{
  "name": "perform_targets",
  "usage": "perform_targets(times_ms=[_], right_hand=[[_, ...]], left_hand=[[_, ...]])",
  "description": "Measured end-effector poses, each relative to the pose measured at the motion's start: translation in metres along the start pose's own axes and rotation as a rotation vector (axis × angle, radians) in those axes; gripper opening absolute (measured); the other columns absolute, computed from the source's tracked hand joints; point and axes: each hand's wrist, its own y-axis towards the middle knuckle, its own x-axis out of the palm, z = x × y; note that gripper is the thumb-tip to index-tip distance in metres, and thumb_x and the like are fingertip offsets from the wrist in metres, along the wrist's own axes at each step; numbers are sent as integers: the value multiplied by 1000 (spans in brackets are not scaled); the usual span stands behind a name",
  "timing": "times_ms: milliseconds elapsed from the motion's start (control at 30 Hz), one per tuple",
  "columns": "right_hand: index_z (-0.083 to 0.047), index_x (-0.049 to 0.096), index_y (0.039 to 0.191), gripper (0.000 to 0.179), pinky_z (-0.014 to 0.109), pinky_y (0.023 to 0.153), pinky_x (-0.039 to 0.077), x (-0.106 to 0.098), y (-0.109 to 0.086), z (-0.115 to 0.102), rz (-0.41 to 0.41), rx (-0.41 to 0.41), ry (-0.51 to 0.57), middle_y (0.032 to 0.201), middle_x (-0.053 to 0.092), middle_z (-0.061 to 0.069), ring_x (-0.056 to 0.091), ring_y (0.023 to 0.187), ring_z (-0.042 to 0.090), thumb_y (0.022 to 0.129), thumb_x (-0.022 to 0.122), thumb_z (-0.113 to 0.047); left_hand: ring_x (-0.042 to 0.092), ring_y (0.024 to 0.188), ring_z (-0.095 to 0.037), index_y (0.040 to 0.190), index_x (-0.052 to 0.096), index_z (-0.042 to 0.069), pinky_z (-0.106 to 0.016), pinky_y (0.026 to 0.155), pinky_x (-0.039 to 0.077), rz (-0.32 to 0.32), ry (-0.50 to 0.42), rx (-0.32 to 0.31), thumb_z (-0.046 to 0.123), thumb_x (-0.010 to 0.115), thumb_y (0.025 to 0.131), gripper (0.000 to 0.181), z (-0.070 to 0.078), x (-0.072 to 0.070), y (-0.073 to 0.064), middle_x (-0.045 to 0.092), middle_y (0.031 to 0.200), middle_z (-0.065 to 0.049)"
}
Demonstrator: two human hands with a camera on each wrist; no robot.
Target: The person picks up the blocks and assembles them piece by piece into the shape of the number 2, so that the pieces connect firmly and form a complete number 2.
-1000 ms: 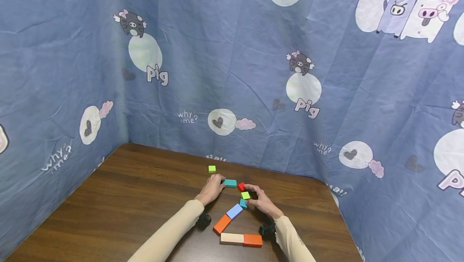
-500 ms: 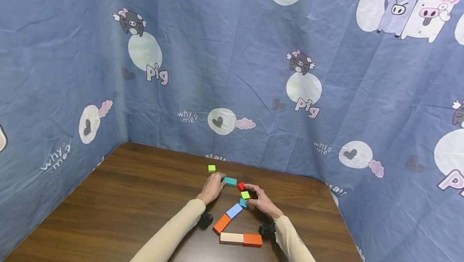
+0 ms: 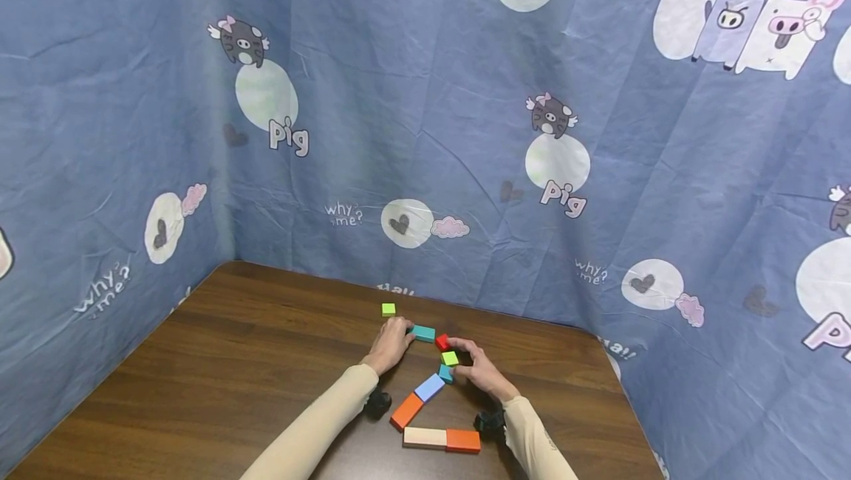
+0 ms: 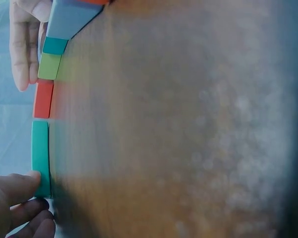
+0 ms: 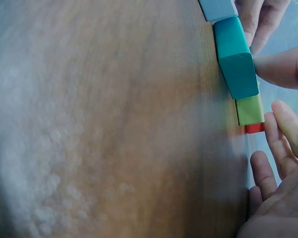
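Observation:
At its left end, a long teal block [image 3: 423, 333] is pinched by my left hand [image 3: 387, 347], thumb on its near side in the left wrist view. Just right of it sits a red block [image 4: 43, 99], a narrow gap between them. A lime green block [image 3: 450, 358] follows, then a small teal block [image 5: 236, 58]. My right hand [image 3: 482, 371] curves loosely along the right side of these, thumb against the small teal block and index fingertip by the red one. A light blue block [image 3: 430, 388] and an orange block [image 3: 407, 410] continue the row toward me.
A cream block [image 3: 425, 437] and another orange block [image 3: 463, 441] lie end to end in front. One more lime block [image 3: 388, 309] lies beyond my left hand. The brown wooden table [image 3: 199, 362] meets a blue patterned curtain [image 3: 425, 133] at the back and left.
My left hand and the long teal block have shifted slightly away from me and to the right, closer to the red block. The right hand has stayed in place.

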Motion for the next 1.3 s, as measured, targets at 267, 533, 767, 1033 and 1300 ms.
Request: perform_targets(times_ms=[267,533,767,1033,1300], right_hand=[[1,47,136,57,53,102,23,-1,0,-3,1,2,-18,138,46,22,32,127,37,82,66,-2],[4,46,135,58,61,104,21,2,5,9,11,-27,4,138,45,25,32,129,43,81,66,1],[-8,50,135,59,55,101,25,4,13,39,44,-19,-39,136,48,15,33,126,35,80,70,-7],[-12,51,134,60,54,101,26,2,14,45,40,-25,-39,136,49,14,34,125,35,78,72,-13],[-1,49,134,57,57,104,23,4,11,31,46,-44,-15,137,48,20,35,128,39,80,68,0]], left_hand=[[66,99,-28,104,73,2,-42,83,52,-16,-7,-13,11,70,86,20,2,-1,0,72,104,-12],[62,108,-31,113,68,1,-45,89,50,-35,-59,-9,15,70,87,29,-2,-3,-2,69,113,-15],[67,99,-29,107,70,1,-43,82,53,3,-98,-45,13,71,86,24,-13,-11,-2,71,105,-14],[67,97,-32,106,71,-1,-44,80,53,77,-52,-89,11,70,87,23,-23,-21,-1,71,103,-17],[64,87,-31,103,69,-5,-43,74,51,173,-32,-140,7,68,87,20,-38,-28,6,67,91,-18]])
